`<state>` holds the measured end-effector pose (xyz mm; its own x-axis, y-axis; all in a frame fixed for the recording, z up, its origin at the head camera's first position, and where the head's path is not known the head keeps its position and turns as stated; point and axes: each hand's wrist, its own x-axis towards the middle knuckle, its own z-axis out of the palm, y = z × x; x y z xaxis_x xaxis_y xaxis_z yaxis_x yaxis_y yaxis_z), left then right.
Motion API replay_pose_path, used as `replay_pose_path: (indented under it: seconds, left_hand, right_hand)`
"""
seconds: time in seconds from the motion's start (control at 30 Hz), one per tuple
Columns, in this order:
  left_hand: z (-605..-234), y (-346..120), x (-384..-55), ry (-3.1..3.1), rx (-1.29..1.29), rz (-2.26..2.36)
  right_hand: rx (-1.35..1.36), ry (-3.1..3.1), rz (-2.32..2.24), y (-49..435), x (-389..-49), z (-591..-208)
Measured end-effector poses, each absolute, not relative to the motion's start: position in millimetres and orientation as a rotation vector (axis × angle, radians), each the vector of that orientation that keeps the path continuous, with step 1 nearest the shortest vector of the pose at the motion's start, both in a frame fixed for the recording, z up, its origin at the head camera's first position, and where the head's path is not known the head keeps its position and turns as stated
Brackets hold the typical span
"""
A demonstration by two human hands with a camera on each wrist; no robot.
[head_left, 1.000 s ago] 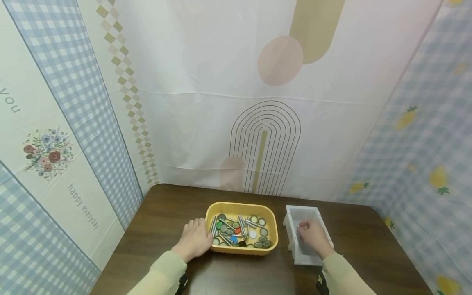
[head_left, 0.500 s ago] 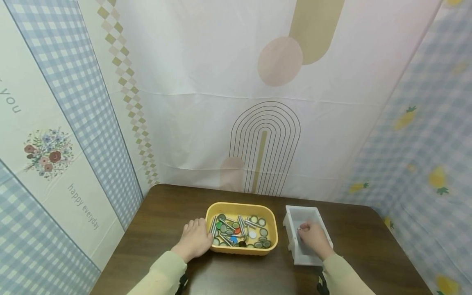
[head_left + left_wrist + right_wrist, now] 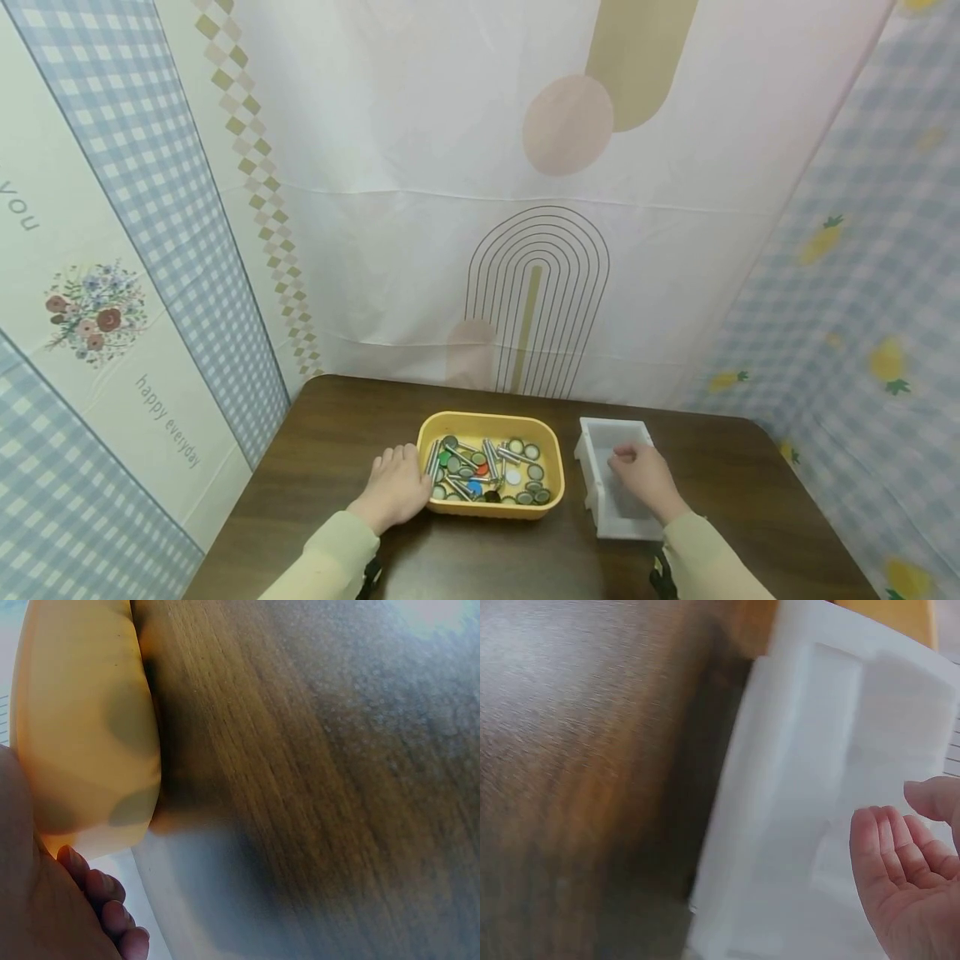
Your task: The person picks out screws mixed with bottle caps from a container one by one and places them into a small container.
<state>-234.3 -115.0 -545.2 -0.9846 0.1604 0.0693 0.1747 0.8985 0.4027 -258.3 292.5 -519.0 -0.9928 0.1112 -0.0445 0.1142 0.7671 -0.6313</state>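
Observation:
My left hand (image 3: 395,487) rests against the left end of a yellow bin (image 3: 497,510), its thumb side at the rim. In the left wrist view its loosely bent fingers (image 3: 105,885) lie beside the bin's outer wall. Metal bottle caps (image 3: 536,472) and slim silver metal rods (image 3: 491,458) lie mixed in this bin. My right hand (image 3: 647,479) hovers over a white plastic tray (image 3: 628,528), palm partly turned up in the right wrist view. Its thumb stands apart from the bent fingers (image 3: 870,847), with nothing seen between them.
Both containers stand on a dark brown wooden table (image 3: 352,417), the white tray to the right of the yellow bin. A patterned cloth (image 3: 375,275) hangs behind the table, with checked cloths at both sides.
A small pale thing at my right fingertips earlier is no longer seen there. The right hand has risen slightly and its fingers have loosened. The left hand stays at the yellow bin.

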Motion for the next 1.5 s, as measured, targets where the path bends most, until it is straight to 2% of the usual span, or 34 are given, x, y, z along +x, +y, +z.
replay_pose_path:
  seconds: [0.4, 0.77, 1.13, 1.5]
  left_hand:
    - [-546.1, -114.5, -233.8, -3.027, -0.258, -0.648]
    - [-545.0, -116.5, -233.0, -3.015, -0.265, -0.652]
    - [-545.4, -115.4, -232.2, -2.993, -0.288, -0.671]
    - [-549.4, -116.8, -232.9, -2.968, -0.294, -0.683]
  right_hand:
    - [0.150, 2.933, -1.198, 285.4, -260.6, -498.7]
    - [0.012, 2.806, -1.457, 219.2, -266.2, -480.2]
    - [-0.177, 2.757, -1.322, 163.0, -272.4, -498.8]
    - [-0.301, 2.778, -1.179, 141.7, -280.4, -517.6]
